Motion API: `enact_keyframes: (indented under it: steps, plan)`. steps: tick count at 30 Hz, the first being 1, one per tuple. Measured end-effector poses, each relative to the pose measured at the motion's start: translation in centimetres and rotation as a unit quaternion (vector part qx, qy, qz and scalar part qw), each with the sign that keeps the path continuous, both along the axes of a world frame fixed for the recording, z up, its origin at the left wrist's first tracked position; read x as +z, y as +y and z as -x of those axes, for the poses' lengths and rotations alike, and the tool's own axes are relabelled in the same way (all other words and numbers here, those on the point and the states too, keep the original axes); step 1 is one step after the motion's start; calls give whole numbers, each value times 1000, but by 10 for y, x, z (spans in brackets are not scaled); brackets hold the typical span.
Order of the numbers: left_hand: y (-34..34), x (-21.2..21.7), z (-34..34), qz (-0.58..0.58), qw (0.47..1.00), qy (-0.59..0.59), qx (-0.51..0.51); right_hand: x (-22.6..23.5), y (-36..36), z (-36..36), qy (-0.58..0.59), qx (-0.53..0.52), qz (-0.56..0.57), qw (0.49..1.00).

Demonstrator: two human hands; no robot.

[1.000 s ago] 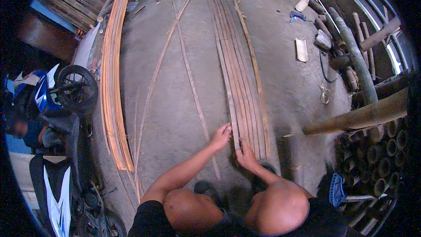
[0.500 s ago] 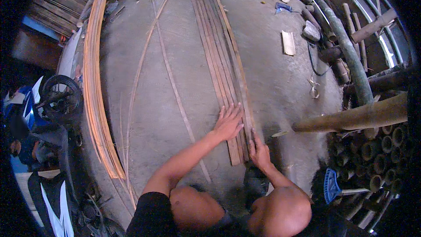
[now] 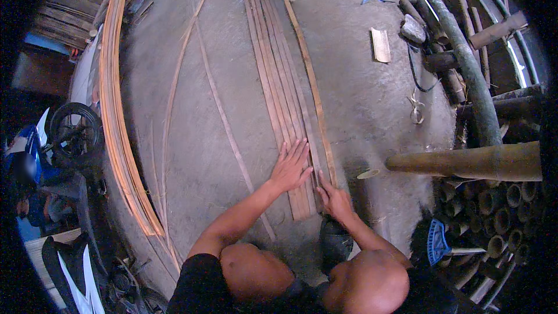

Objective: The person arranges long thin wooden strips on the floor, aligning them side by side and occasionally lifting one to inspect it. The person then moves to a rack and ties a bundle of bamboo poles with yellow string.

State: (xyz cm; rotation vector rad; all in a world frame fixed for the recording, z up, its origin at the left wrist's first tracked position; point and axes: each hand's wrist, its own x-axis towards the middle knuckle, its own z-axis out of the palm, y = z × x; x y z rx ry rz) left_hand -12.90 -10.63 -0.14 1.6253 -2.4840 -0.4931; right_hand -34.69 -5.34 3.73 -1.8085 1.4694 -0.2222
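Several long bamboo strips (image 3: 268, 75) lie side by side on the floor, running away from me. My left hand (image 3: 292, 166) rests flat across their near part, fingers spread. A separate bamboo strip (image 3: 309, 72) lies just right of the group, a narrow gap between them. By the near ends, my right hand (image 3: 337, 202) has its fingers curled at the group's rightmost strip, seemingly gripping its edge; the palm side is hidden. The separate strip's near end reaches this hand's knuckles.
An orange-edged bundle of strips (image 3: 110, 93) lies left, with thin crossing strips (image 3: 212, 84) nearer the middle. A motorbike wheel (image 3: 75, 131) stands far left. At right are a thick bamboo pole (image 3: 465, 160), stacked bamboo tubes (image 3: 494, 212), a blue brush (image 3: 437, 243) and a stone (image 3: 412, 29).
A gap has opened between the separate strip and the group near my hands. My right hand has shifted slightly left with the group's edge. The whole view has also tilted a little.
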Motion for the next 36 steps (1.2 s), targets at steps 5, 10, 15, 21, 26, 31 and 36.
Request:
enact_keyframes:
  steps: [5, 10, 15, 21, 26, 31, 36]
  plan:
    - [0, -1, -1, -9, 999, 39, 16, -14, -4, 4, 56, 31, 3, 998]
    - [5, -7, -5, 33, 998, 43, -9, -15, -6, 4, 92, 54, 9, 994]
    - [9, 1, -4, 39, 997, 59, -37, -19, -3, 6, 93, 60, 40, 993]
    - [10, 8, 0, 49, 998, 28, -42, -2, -8, 3, 113, 38, 1, 993]
    - [9, 10, 0, 23, 999, 18, -37, -8, -11, 3, 129, 47, 1, 990]
    - [9, 11, 1, 23, 999, 7, -35, -12, -11, 6, 116, 39, 23, 992]
    - [8, 7, 2, 22, 999, 12, -28, -14, -7, 0, 117, -7, -4, 993]
